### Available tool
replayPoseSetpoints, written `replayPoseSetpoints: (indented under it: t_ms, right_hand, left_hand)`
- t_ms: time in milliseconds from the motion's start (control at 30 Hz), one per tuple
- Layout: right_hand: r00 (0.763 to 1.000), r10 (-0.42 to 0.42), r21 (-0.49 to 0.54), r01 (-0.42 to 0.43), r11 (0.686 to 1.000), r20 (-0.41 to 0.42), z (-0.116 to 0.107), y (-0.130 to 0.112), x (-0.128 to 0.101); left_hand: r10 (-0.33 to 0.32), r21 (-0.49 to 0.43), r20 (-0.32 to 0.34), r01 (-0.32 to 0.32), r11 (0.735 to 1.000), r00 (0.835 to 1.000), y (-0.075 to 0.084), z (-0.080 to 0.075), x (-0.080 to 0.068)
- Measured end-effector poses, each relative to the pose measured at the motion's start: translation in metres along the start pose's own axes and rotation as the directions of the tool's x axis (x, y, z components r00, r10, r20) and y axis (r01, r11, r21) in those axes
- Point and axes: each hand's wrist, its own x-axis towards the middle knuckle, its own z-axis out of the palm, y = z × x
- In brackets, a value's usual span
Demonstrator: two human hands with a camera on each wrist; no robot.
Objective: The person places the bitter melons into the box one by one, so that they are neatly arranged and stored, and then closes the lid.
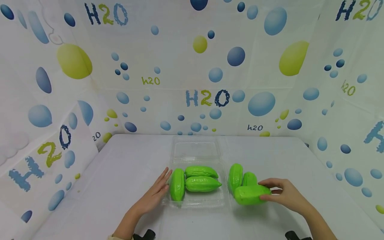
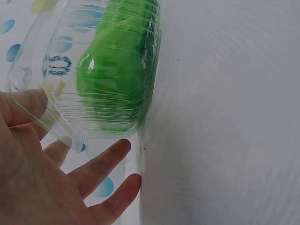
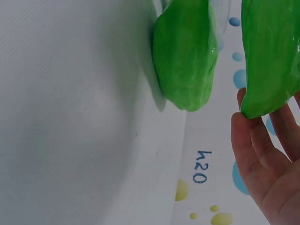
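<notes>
The right hand (image 1: 286, 193) curls its fingers around a green toy gourd (image 1: 251, 194) on the white table (image 1: 120, 173), just right of the clear plastic box (image 1: 196, 200), while the left hand (image 1: 156, 193) rests flat-fingered against the box's left side.

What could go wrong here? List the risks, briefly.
1. The clear plastic clamshell tray is light; the left hand only rests straight fingers against its edge, so it may slide when bumped.
2. Three green bitter gourds already fill much of the tray, so another may sit high or roll out.
3. The right hand holds the nearest loose green gourd by its end; it may tip or slip.
</notes>
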Motion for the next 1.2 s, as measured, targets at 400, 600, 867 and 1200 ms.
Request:
replayPoseSetpoints:
  t_ms: [400,600,867,1200]
  right_hand:
    - [0.997,0.002,-0.011,-0.003,1.0,-0.071,0.008,-0.009,0.011]
    - [0.997,-0.023,-0.003,0.022,1.0,-0.068,0.013,-0.011,0.018]
    - [0.998,-0.009,0.023,0.011,1.0,-0.062,0.02,-0.013,0.024]
    - [0.997,0.011,0.017,-0.01,1.0,-0.075,0.033,-0.021,0.035]
  left_hand:
    - [0.006,0.0,-0.013,-0.006,1.0,1.0,-0.003,0.001,0.0]
    - [0.01,-0.005,-0.007,-0.01,1.0,1.0,0.0,0.0,0.0]
    - [-0.008,-0.001,-0.009,0.008,1.0,1.0,0.001,0.002,-0.001]
    - [-0.002,-0.012,-0.002,0.002,1.0,1.0,-0.001,0.0,0.001]
